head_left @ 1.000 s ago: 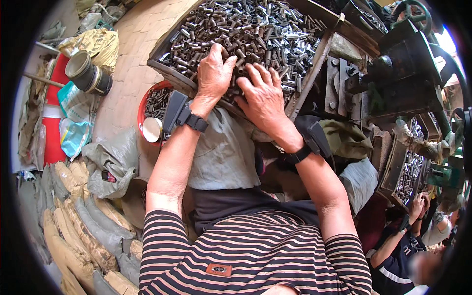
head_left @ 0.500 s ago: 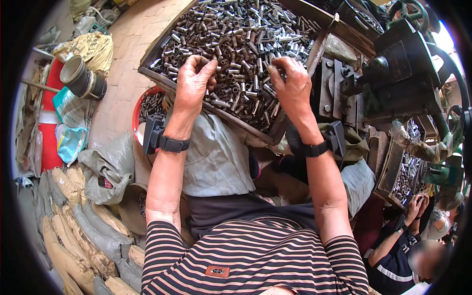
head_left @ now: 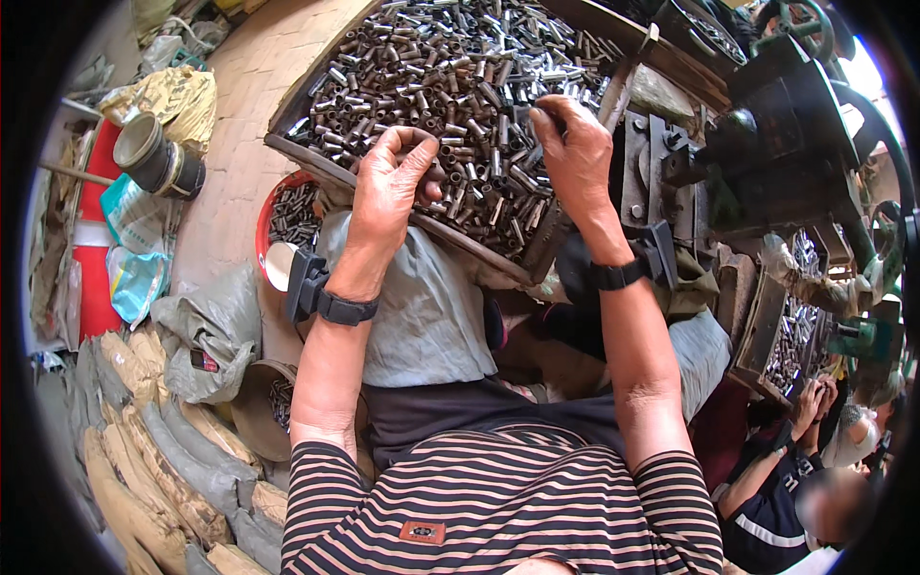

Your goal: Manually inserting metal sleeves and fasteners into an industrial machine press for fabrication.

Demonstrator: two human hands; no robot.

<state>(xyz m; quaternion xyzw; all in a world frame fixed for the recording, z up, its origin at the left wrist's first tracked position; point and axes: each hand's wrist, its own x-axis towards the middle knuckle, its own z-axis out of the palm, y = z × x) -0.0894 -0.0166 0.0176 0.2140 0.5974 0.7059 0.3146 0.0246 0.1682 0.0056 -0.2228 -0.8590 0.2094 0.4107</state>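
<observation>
1. Two bare grips, apart from each other: left grip [head_left: 388, 187] over the near left edge of a wooden box [head_left: 309, 159], right grip [head_left: 580, 153] over its right part.
2. At the left grip, thumb and forefinger together or nearly so at the tips, remaining fingers curled beneath; cannot tell whether clamped on a piece.
3. At the right grip, thumb and forefinger bent close to each other, directed leftward; cannot tell whether clamped on anything.
4. Between the grips and stretching away beyond both, short metal tubes [head_left: 470, 125] heaped loose in the wooden box, some brownish, some bright silver.
5. Just behind the grips, black wrist straps [head_left: 347, 309] with box-like units.
6. Bodyward of the left grip, grey cloth [head_left: 422, 321] over the lap.
7. Left of the left grip, red basin [head_left: 263, 235] of similar pieces; farther out, grey plastic bag [head_left: 206, 331].
8. Right of the right grip, dark machine [head_left: 786, 144]; beyond and nearer the body, co-worker's hands [head_left: 813, 401].
</observation>
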